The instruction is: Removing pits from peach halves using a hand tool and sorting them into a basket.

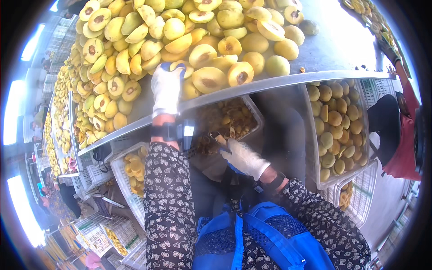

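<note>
Halved yellow peaches (209, 79), many with the brown pit or its hollow showing, are heaped on a metal worktable (141, 88). My left hand (167, 86), in a white glove with blue fingertips, reaches over the table's rim. Its fingers touch a peach half (187, 70) at the heap's near edge; whether they grip it is unclear. Below the table edge, my right hand (244, 158), gloved likewise, is closed on a small tool with a wooden handle (221, 139) and a metal end. Under that tool stands a crate (258, 118) holding pits and fruit scraps.
A crate of peaches (319, 168) stands at right under the table, atop another crate (362, 206). At left is a crate of peach halves (123, 182). A co-worker in a red top (400, 148) sits at far right, one gloved hand at the table. More crates (98, 233) are stacked lower left.
</note>
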{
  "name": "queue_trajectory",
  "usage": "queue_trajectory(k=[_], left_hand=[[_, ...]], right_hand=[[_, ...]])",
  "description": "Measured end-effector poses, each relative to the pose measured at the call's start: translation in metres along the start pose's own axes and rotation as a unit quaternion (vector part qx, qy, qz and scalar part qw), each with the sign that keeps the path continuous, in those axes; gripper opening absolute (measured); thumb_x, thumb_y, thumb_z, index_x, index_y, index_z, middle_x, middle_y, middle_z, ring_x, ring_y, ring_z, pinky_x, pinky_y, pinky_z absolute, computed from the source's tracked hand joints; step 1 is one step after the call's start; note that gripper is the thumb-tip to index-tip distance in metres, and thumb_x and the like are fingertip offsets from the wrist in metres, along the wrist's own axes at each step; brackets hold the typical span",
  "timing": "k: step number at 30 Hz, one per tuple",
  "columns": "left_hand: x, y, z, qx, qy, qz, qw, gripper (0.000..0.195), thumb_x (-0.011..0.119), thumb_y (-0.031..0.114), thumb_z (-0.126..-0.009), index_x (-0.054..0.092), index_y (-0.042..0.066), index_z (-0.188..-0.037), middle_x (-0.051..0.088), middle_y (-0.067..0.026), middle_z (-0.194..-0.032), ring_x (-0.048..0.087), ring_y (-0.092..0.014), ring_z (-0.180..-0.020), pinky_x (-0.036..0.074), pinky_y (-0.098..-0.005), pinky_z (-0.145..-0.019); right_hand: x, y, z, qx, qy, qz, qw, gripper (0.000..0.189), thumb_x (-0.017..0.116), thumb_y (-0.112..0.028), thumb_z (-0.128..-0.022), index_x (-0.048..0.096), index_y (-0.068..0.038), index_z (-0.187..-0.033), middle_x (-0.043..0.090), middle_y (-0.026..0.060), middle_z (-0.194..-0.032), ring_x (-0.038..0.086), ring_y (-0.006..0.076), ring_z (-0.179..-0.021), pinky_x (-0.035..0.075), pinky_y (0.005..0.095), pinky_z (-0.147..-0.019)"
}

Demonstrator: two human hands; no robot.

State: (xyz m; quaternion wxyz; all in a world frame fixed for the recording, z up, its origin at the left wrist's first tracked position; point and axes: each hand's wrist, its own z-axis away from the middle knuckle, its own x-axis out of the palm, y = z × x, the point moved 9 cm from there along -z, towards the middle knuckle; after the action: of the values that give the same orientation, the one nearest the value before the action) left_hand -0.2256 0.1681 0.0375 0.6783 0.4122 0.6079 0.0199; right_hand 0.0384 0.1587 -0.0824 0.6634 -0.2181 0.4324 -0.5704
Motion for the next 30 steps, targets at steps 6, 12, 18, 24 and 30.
queue_trajectory(k=[6, 12, 18, 24, 30], left_hand=[[-0.031, -0.051, 0.051, -0.131, -0.022, 0.619, 0.774, 0.030, 0.063, 0.021, -0.091, 0.060, 0.007, -0.118, 0.065, -0.0146, -0.112, 0.066, -0.030, -0.097, 0.055, -0.0422, -0.085], [-0.032, -0.038, 0.129, -0.156, 0.020, 0.883, 0.443, 0.039, 0.057, 0.029, -0.094, 0.054, 0.001, -0.121, 0.058, -0.0155, -0.124, 0.052, -0.035, -0.120, 0.039, -0.0531, -0.106], [-0.018, -0.052, 0.163, -0.181, 0.041, 0.815, 0.548, 0.053, 0.047, 0.039, -0.099, 0.047, -0.003, -0.131, 0.055, -0.0193, -0.127, 0.052, -0.032, -0.120, 0.043, -0.0443, -0.103], [-0.023, -0.049, 0.174, -0.109, 0.050, 0.676, 0.727, 0.057, 0.042, 0.044, -0.100, 0.049, -0.006, -0.127, 0.057, -0.0172, -0.122, 0.056, -0.026, -0.112, 0.048, -0.0371, -0.095], [-0.033, -0.037, 0.182, -0.123, 0.092, 0.614, 0.774, 0.058, 0.039, 0.046, -0.100, 0.054, -0.006, -0.121, 0.062, -0.0157, -0.111, 0.061, -0.023, -0.102, 0.050, -0.0337, -0.089]], right_hand=[[-0.011, -0.001, 0.009, 0.039, 0.000, -0.171, 0.985, 0.033, 0.057, -0.031, -0.093, 0.054, 0.002, -0.094, 0.058, 0.0061, -0.068, 0.056, 0.0139, -0.056, 0.046, 0.0315, -0.049], [-0.020, -0.041, 0.013, -0.026, 0.006, -0.238, 0.971, 0.027, 0.056, -0.027, -0.093, 0.053, -0.001, -0.099, 0.059, 0.0079, -0.072, 0.056, 0.0143, -0.059, 0.047, 0.0307, -0.053], [-0.025, -0.131, 0.035, -0.155, 0.049, 0.027, 0.986, 0.034, 0.058, -0.028, -0.091, 0.048, 0.003, -0.102, 0.063, 0.0250, -0.080, 0.063, 0.0420, -0.080, 0.049, 0.0475, -0.069], [-0.010, -0.142, 0.037, -0.242, 0.070, 0.139, 0.958, 0.031, 0.060, -0.024, -0.089, 0.045, 0.002, -0.100, 0.063, 0.0250, -0.078, 0.063, 0.0429, -0.077, 0.049, 0.0504, -0.067], [0.001, -0.140, 0.040, -0.221, 0.061, 0.161, 0.960, 0.030, 0.060, -0.023, -0.089, 0.045, 0.002, -0.097, 0.062, 0.0243, -0.075, 0.063, 0.0421, -0.073, 0.049, 0.0497, -0.064]])
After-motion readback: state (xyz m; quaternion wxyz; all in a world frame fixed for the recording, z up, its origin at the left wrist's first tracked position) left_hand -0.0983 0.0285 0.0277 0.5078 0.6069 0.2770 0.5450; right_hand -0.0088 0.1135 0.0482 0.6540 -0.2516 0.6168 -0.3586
